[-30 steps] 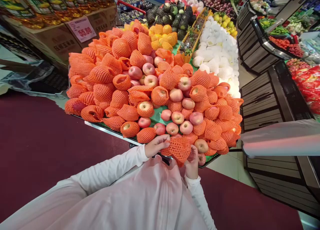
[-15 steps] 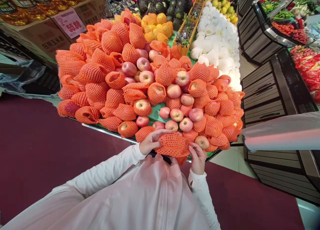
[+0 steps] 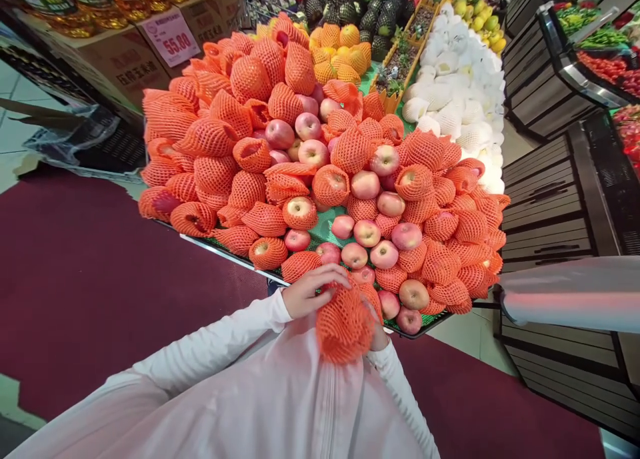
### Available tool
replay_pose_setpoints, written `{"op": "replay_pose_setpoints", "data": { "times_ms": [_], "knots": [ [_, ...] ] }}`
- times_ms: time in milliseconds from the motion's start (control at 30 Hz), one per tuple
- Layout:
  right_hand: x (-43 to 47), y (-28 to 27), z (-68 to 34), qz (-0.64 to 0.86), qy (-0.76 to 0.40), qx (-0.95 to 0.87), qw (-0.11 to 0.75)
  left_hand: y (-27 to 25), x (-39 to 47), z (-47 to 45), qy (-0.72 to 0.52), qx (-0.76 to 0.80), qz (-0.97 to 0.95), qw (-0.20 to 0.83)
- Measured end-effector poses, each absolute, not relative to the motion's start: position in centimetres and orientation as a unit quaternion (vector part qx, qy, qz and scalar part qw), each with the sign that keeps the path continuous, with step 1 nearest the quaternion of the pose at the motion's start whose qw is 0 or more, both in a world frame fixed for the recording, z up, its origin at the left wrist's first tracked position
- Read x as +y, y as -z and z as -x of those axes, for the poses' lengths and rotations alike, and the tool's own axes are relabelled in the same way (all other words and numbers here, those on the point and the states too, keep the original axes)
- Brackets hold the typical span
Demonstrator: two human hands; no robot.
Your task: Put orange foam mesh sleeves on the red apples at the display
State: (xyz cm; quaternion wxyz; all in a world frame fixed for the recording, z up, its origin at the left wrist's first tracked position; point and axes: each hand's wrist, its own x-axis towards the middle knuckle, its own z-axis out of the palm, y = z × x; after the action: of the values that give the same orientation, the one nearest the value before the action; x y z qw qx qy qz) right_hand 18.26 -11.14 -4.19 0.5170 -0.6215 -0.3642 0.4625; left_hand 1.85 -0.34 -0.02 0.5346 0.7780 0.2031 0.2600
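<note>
At the near side, left hand [image 3: 309, 292] and right hand [image 3: 379, 334] are clasping one orange net [image 3: 341, 322]; netted apples [image 3: 331, 185] are outnumbering remaining bare apples [image 3: 367, 233].

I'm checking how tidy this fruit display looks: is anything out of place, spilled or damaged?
Nothing looks spilled or plainly damaged. What looks uneven is the near part of the pile: several bare apples lie among netted fruit, and a gap there exposes the green liner.
</note>
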Motion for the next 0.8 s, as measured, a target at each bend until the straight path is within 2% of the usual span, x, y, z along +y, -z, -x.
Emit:
{"op": "replay_pose_setpoints", "data": {
  "times_ms": [133,200,300,433,567,800],
  "knots": [
    [-11.0,3.6,-19.6,0.523,-0.622,-0.302,0.499,3.8,2.7,-1.8,-0.220,0.351,-0.836,0.359],
    [-11.0,3.3,-20.5,0.517,-0.627,-0.265,0.519,5.5,4.0,-2.2,-0.154,0.415,-0.854,0.275],
    [-11.3,3.4,-21.5,0.510,-0.591,-0.240,0.578,7.1,4.9,-3.1,-0.056,0.447,-0.865,0.222],
    [-12.1,4.2,-21.6,0.525,-0.554,-0.231,0.603,7.3,4.8,-4.2,-0.002,0.484,-0.854,0.191],
    [-12.8,4.5,-21.1,0.496,-0.567,-0.159,0.638,7.3,4.8,-4.5,0.002,0.514,-0.835,0.195],
    [-12.4,3.2,-21.1,0.475,-0.551,-0.068,0.683,6.8,5.3,-3.0,-0.167,0.515,-0.792,0.283]
  ]
}}
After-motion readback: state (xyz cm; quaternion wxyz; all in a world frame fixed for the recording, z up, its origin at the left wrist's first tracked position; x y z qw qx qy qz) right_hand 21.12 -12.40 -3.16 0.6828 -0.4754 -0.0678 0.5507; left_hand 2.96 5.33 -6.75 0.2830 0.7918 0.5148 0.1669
